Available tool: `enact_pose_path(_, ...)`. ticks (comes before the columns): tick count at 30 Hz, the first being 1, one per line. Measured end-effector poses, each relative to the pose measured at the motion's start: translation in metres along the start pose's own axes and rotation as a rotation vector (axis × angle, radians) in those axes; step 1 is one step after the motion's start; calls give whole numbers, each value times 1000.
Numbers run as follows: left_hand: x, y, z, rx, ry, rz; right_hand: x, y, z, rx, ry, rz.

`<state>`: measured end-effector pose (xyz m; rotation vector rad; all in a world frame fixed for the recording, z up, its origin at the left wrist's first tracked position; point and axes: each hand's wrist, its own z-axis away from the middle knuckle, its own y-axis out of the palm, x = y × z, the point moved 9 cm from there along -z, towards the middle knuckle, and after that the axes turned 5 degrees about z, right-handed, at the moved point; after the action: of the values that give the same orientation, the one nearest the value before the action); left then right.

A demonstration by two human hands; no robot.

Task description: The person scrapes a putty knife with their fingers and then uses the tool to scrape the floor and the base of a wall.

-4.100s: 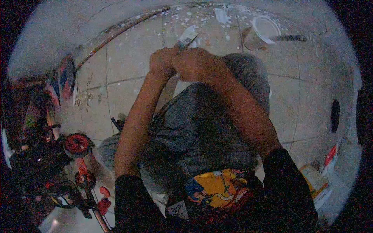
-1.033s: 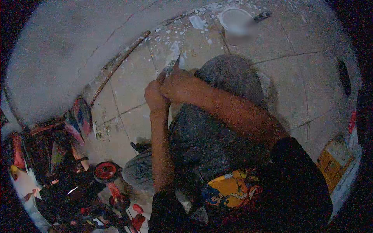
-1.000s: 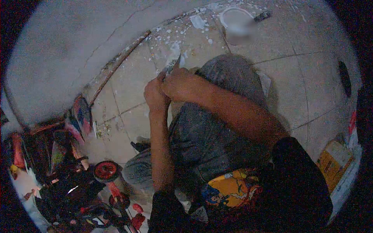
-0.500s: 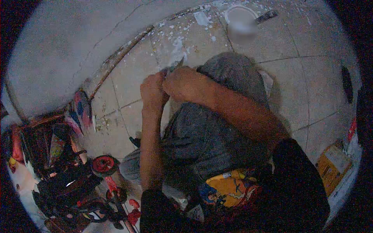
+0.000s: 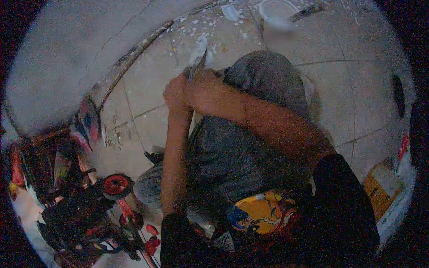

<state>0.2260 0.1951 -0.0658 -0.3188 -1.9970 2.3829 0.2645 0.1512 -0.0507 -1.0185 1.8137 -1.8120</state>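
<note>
My left hand and my right hand are close together, both closed, above the floor in front of my bent knee. From between them a thin, pointed, blade-like tool sticks up and away from me. My right fingers seem wrapped round its lower end, though that part is hidden. What my left fingers grip is covered by the hands and too dark to make out. Behind the tool's tip lies a smear of white paint or paste on the floor tiles.
A round white container stands at the far side, with a dark flat tool beside it. White spots mark the floor along the wall. At left are a red-hubbed wheel and clutter. A yellow box is at right.
The view has shifted slightly, so the white container sits higher in it. Both hands stay together, and more of the pointed tool shows above them.
</note>
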Motion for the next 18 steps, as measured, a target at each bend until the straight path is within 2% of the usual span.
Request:
enact_pose_path(1,8,9,-10,-8,-12,-4,-3,6,-4,49,70,24)
enact_pose_path(3,7,18,-27,-165,126,-25,-15,6,-9,93,138,62)
enact_pose_path(5,-5,-1,-13,-129,158,-14,-33,-21,-1,-73,182,47)
enact_pose_path(7,-24,-14,-4,-77,207,-9,-32,-35,10,-8,153,-31)
enact_pose_path(9,-18,-7,3,40,33,-155,-25,-23,13,68,108,-126)
enact_pose_path(12,-18,-20,-1,78,19,-52,-25,-11,-4,9,90,-76)
enact_pose_path(15,-5,-11,-9,10,39,-90,-21,-31,-7,-34,70,-10)
enact_pose_path(18,5,9,8,79,15,-129,-14,3,-5,53,66,31)
